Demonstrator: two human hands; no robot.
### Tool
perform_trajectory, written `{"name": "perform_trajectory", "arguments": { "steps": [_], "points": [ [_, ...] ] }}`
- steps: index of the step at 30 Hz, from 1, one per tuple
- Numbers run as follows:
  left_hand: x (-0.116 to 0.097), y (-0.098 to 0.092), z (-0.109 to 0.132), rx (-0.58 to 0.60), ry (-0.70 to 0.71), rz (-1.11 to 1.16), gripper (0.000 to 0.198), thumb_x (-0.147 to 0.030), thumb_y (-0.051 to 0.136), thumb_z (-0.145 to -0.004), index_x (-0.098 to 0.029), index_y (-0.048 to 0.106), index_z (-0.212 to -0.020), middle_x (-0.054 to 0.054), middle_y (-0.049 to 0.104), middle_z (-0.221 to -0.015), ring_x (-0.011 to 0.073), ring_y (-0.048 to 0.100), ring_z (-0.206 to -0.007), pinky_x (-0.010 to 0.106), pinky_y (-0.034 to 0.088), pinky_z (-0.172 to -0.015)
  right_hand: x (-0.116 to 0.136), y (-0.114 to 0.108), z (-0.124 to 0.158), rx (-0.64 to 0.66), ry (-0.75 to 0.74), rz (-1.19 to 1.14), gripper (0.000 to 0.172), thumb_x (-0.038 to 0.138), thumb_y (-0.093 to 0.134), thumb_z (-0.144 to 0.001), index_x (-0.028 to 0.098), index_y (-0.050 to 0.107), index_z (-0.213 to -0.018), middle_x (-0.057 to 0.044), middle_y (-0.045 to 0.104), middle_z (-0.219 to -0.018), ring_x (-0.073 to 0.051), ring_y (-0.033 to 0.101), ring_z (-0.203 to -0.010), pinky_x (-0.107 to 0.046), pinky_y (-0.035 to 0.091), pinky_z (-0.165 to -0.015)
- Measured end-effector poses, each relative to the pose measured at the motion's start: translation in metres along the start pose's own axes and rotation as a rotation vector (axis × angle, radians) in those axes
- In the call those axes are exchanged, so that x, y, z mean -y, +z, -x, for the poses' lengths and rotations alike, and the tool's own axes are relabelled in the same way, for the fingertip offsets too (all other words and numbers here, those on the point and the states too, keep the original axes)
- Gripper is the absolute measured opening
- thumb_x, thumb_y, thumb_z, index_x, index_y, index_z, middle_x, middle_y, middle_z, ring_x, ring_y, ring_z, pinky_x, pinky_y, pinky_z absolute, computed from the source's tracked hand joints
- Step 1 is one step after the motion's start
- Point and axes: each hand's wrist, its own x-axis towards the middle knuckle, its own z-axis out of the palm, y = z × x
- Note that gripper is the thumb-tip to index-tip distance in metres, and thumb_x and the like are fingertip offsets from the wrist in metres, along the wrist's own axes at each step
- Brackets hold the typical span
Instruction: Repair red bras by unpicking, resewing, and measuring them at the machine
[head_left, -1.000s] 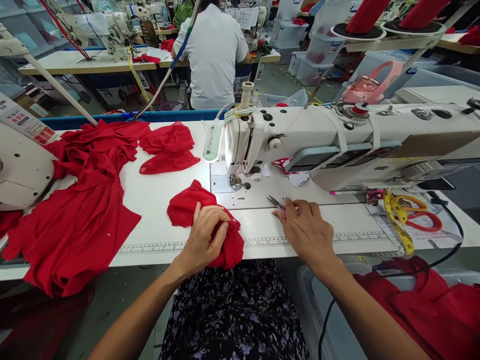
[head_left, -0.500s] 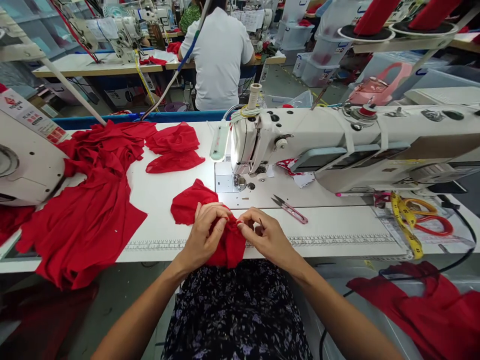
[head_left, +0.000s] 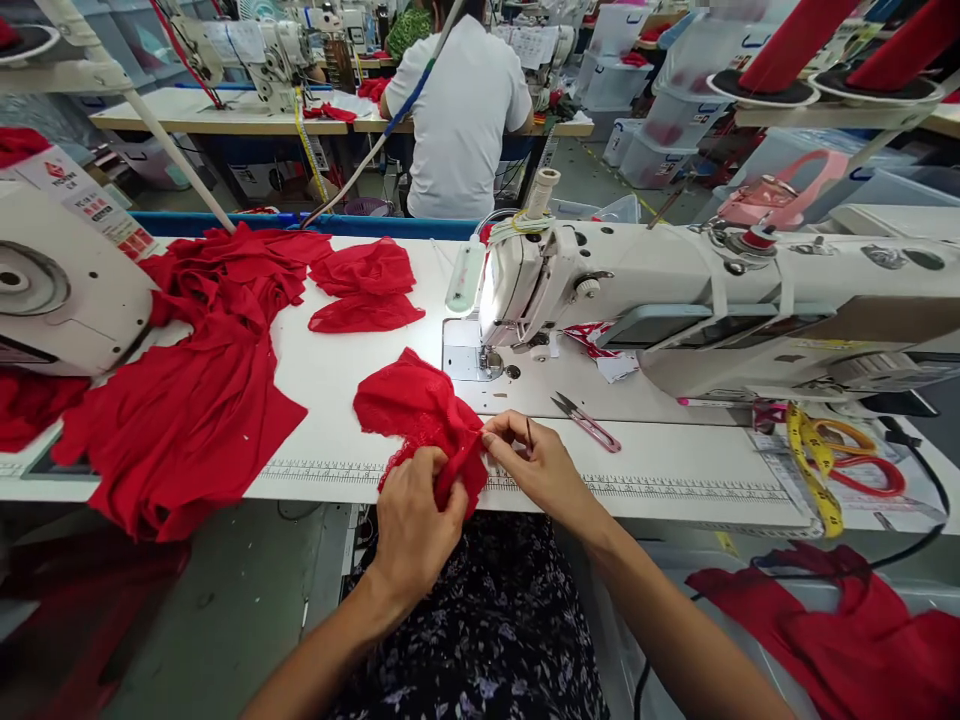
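Observation:
A small piece of red fabric (head_left: 414, 405) lies bunched at the table's front edge, just left of the sewing machine's needle. My left hand (head_left: 417, 515) grips its lower part from below, fingers closed round the cloth. My right hand (head_left: 534, 463) pinches the fabric's right edge between thumb and forefinger, and a thin dark item sticks up between its fingers. Pink-handled thread snips (head_left: 586, 420) lie on the table just beyond my right hand.
A white sewing machine (head_left: 675, 300) spans the right of the table. Red fabric pile (head_left: 195, 380) covers the left, two smaller red pieces (head_left: 364, 285) behind. Yellow tape measure (head_left: 811, 470) and orange scissors (head_left: 862, 465) lie at right. A person in white (head_left: 465, 110) sits with their back to me.
My right hand left the snips on the table and came to the fabric's right edge. My left hand slid lower on the cloth. The view shifted slightly.

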Motion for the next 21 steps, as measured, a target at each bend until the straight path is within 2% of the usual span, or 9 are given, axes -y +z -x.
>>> {"name": "perform_trajectory", "arguments": {
  "steps": [4, 6, 8, 10, 12, 14, 16, 18, 21],
  "points": [
    [0.008, -0.027, -0.007, 0.099, -0.195, 0.432, 0.018, -0.024, 0.059, -0.088, -0.023, 0.051, -0.105, -0.001, 0.062, -0.087, 0.0133, 0.062, -0.075, 0.025, 0.052, -0.068, 0.004, -0.006, 0.004, -0.024, -0.138, 0.108, 0.017, 0.03, 0.052, -0.095, 0.019, 0.065, -0.093, -0.004, 0.065, -0.085, -0.014, 0.054, -0.071, -0.024, 0.038, -0.053],
    [0.013, -0.037, -0.008, 0.124, -0.182, 0.535, 0.023, -0.026, 0.061, -0.089, -0.024, 0.052, -0.111, 0.002, 0.064, -0.097, 0.0146, 0.065, -0.088, 0.026, 0.055, -0.076, 0.009, -0.007, 0.001, -0.029, -0.247, 0.137, 0.019, 0.03, 0.051, -0.096, 0.02, 0.067, -0.095, -0.005, 0.066, -0.086, -0.014, 0.056, -0.072, -0.024, 0.039, -0.053],
    [0.018, -0.047, -0.01, 0.159, -0.129, 0.553, 0.029, -0.026, 0.06, -0.09, -0.025, 0.053, -0.118, 0.005, 0.065, -0.11, 0.0176, 0.065, -0.104, 0.03, 0.055, -0.089, 0.018, -0.006, -0.009, 0.028, -0.36, 0.158, 0.021, 0.027, 0.049, -0.098, 0.021, 0.068, -0.103, -0.005, 0.069, -0.092, -0.014, 0.058, -0.075, -0.024, 0.042, -0.057],
    [0.022, -0.06, -0.016, 0.216, -0.069, 0.539, 0.033, -0.025, 0.058, -0.093, -0.027, 0.053, -0.125, 0.007, 0.064, -0.12, 0.0199, 0.061, -0.116, 0.034, 0.053, -0.098, 0.031, -0.003, -0.025, 0.165, -0.436, 0.174, 0.025, 0.023, 0.047, -0.098, 0.023, 0.067, -0.113, -0.005, 0.071, -0.104, -0.014, 0.061, -0.082, -0.025, 0.046, -0.064],
    [0.024, -0.077, -0.025, 0.308, -0.011, 0.532, 0.032, -0.024, 0.055, -0.094, -0.028, 0.055, -0.126, 0.007, 0.063, -0.125, 0.0213, 0.06, -0.12, 0.036, 0.052, -0.101, 0.045, 0.002, -0.045, 0.392, -0.465, 0.178, 0.03, 0.021, 0.047, -0.097, 0.023, 0.063, -0.123, -0.004, 0.071, -0.111, -0.013, 0.062, -0.087, -0.026, 0.047, -0.07],
    [0.023, -0.101, -0.035, 0.413, 0.039, 0.522, 0.029, -0.024, 0.054, -0.095, -0.028, 0.058, -0.123, 0.007, 0.066, -0.123, 0.0216, 0.064, -0.116, 0.036, 0.054, -0.099, 0.059, 0.006, -0.062, 0.676, -0.472, 0.169, 0.03, 0.025, 0.049, -0.097, 0.021, 0.062, -0.124, -0.003, 0.072, -0.1, -0.012, 0.06, -0.079, -0.024, 0.045, -0.066],
    [0.019, -0.131, -0.044, 0.515, 0.075, 0.493, 0.026, -0.025, 0.054, -0.095, -0.027, 0.061, -0.12, 0.006, 0.07, -0.117, 0.021, 0.068, -0.106, 0.033, 0.058, -0.091, 0.071, 0.007, -0.07, 0.909, -0.49, 0.162, 0.027, 0.034, 0.054, -0.096, 0.018, 0.066, -0.115, 0.002, 0.068, -0.08, -0.009, 0.053, -0.064, -0.021, 0.04, -0.057],
    [0.014, -0.164, -0.05, 0.621, 0.103, 0.461, 0.023, -0.028, 0.057, -0.094, -0.028, 0.066, -0.115, 0.006, 0.072, -0.108, 0.02, 0.071, -0.093, 0.03, 0.06, -0.079, 0.081, 0.002, -0.066, 1.002, -0.545, 0.188, 0.026, 0.041, 0.059, -0.094, 0.018, 0.07, -0.099, 0.005, 0.06, -0.067, -0.008, 0.045, -0.057, -0.021, 0.035, -0.052],
    [0.008, -0.207, -0.06, 0.763, 0.192, 0.468, 0.02, -0.038, 0.061, -0.093, -0.029, 0.073, -0.106, 0.003, 0.075, -0.09, 0.0171, 0.071, -0.076, 0.026, 0.059, -0.064, 0.089, -0.018, -0.044, 0.962, -0.632, 0.334, 0.026, 0.042, 0.06, -0.094, 0.02, 0.07, -0.083, 0.005, 0.06, -0.066, -0.009, 0.046, -0.057, -0.022, 0.035, -0.055]
  ]
}}
